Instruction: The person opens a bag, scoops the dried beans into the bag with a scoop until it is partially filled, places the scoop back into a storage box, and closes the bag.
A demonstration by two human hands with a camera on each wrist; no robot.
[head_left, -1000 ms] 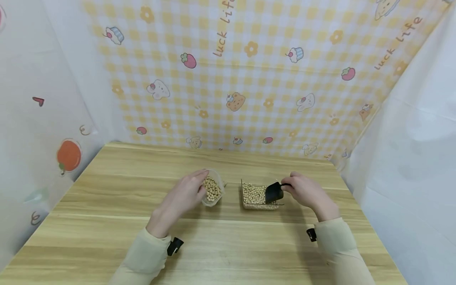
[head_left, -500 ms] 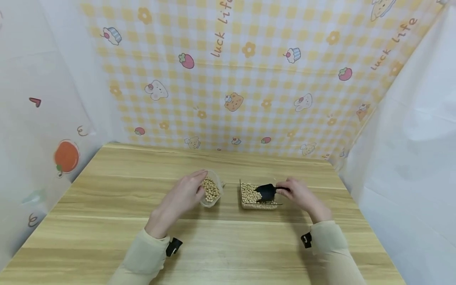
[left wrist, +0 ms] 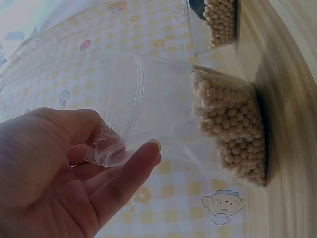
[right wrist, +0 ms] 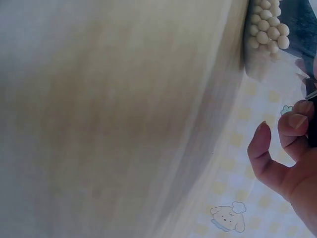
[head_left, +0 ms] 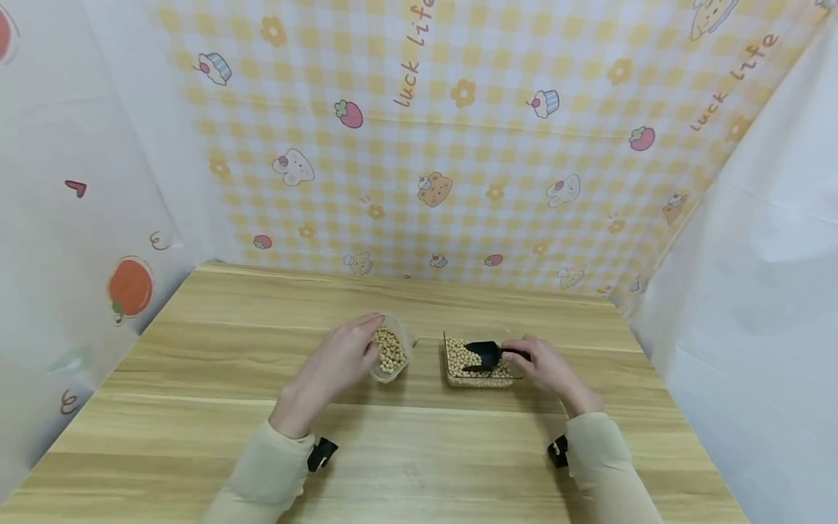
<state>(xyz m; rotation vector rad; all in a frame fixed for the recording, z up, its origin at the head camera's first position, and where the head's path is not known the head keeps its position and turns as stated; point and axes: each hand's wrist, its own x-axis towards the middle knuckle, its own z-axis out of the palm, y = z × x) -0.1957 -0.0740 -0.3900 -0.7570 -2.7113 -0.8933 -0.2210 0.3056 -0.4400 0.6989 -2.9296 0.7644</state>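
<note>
My left hand (head_left: 337,360) holds the open mouth of a clear zip bag (left wrist: 163,106) at its near side. The bag stands upright on the table, its lower part filled with pale round beans (left wrist: 233,119) like soybeans. To its right sits a clear rectangular box (head_left: 481,381) with more of these beans (head_left: 457,356). My right hand (head_left: 548,370) grips the handle of a black scoop (head_left: 484,354) from the right. The scoop's blade lies among the beans in the box, its front edge pointing left and partly sunk in them. In the right wrist view the scoop is mostly cut off.
Bag and box stand a short gap apart on a wood-grain table (head_left: 406,451). Behind the table hangs a yellow checked cloth (head_left: 393,160); pale sheets close off the left and right sides.
The right hand has moved left and lowered, taking the scoop from the box's right end further left into the beans. The left hand keeps its hold on the bag.
</note>
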